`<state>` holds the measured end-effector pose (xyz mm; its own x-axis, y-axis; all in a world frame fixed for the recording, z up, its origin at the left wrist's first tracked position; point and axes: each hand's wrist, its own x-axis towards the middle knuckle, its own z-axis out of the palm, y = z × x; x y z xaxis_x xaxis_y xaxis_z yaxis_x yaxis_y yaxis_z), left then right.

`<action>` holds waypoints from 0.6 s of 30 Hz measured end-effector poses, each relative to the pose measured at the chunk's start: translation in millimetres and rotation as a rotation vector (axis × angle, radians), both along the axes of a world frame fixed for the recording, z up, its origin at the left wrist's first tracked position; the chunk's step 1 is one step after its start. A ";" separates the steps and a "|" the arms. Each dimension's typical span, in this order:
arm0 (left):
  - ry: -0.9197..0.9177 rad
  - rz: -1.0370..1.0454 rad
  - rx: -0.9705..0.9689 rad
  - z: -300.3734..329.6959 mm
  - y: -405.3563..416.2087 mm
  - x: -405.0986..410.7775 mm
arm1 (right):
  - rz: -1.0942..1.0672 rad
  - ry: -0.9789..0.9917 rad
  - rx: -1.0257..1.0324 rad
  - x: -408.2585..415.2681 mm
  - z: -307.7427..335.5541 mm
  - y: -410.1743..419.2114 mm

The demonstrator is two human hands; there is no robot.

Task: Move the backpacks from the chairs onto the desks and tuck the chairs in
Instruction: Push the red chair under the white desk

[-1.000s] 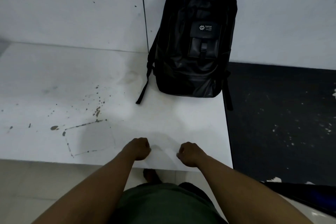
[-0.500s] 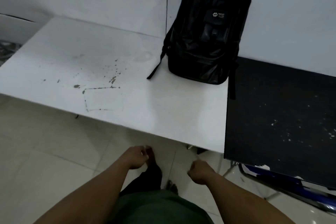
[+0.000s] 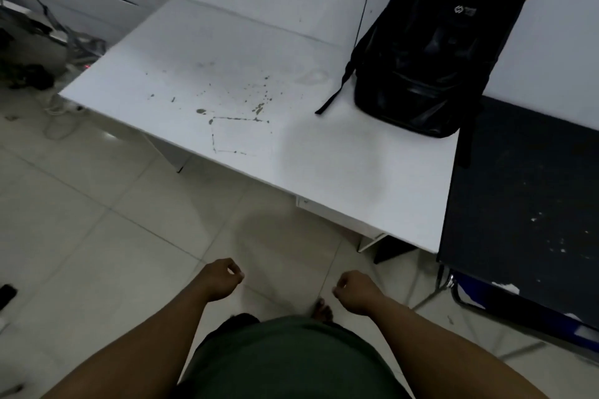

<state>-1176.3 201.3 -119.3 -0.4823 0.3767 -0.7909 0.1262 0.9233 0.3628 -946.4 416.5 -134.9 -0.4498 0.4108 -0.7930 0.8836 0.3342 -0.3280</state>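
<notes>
A black backpack [image 3: 437,52] stands upright on the white desk [image 3: 324,165], at its back right corner, leaning against the white wall. One strap trails on the desk and another hangs over its right edge. My left hand [image 3: 220,278] and my right hand [image 3: 356,290] hover over the tiled floor in front of the desk. Both have curled fingers and hold nothing. A blue chair [image 3: 470,296] with a metal frame sits mostly under the black desk [image 3: 525,204] on the right.
The white desk carries dark stains near its middle. Cables and dark clutter [image 3: 58,100] lie on the floor at the far left. A small dark object [image 3: 6,295] lies at the left edge. Pale tiled floor [image 3: 113,253] stretches before the desk.
I have stepped back from the white desk and turned left. My hands, at its front edge a second ago, now hang over the floor. The backpack has not moved.
</notes>
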 end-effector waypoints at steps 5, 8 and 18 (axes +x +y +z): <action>-0.050 -0.049 -0.026 -9.8 -54.3 -9.7 | -0.051 -0.081 0.009 7.5 -8.6 -46.7; -0.046 -0.077 -0.023 -13.6 -83.4 -21.9 | -0.080 -0.090 0.002 0.6 -10.4 -84.2; -0.020 -0.057 -0.069 -24.0 -203.0 -68.1 | -0.070 -0.001 -0.062 -27.6 -17.8 -229.0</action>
<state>-1244.4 -1.8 -143.3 -0.4453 0.3471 -0.8253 0.1728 0.9378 0.3012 -974.0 187.5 -152.6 -0.4206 0.3916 -0.8184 0.9045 0.2511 -0.3447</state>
